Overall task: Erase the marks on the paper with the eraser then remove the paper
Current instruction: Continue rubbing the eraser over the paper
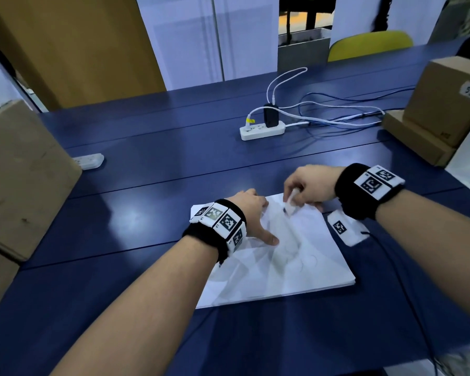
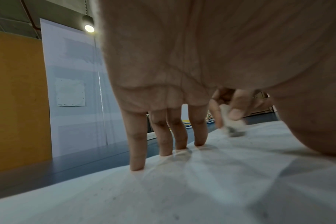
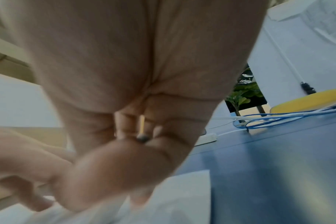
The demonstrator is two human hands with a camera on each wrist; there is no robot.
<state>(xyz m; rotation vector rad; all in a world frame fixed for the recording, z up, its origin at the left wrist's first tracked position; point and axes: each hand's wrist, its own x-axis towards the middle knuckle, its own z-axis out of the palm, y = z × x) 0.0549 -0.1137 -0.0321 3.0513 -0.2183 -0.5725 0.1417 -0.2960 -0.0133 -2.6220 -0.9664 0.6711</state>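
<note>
A stack of white paper (image 1: 304, 270) lies on the blue table (image 1: 147, 213) in front of me, with faint pencil rings near its middle. My left hand (image 1: 251, 215) lies flat on the sheet's upper left part, its straight fingers (image 2: 161, 136) pressing the paper (image 2: 201, 189) down. My right hand (image 1: 310, 185) pinches a white eraser (image 1: 291, 206) between thumb and fingers, its dark tip touching the sheet near the far edge. The left wrist view shows the eraser (image 2: 233, 122) blurred on the paper. In the right wrist view my right hand (image 3: 134, 75) is curled, with the paper (image 3: 182, 197) below it.
A white power strip (image 1: 262, 129) with a black charger and blue and white cables (image 1: 337, 118) lies further back. Cardboard boxes stand at the left (image 1: 19, 172) and right (image 1: 445, 104). A second white strip (image 1: 88, 160) lies beside the left box. A yellow chair (image 1: 369, 44) stands behind the table.
</note>
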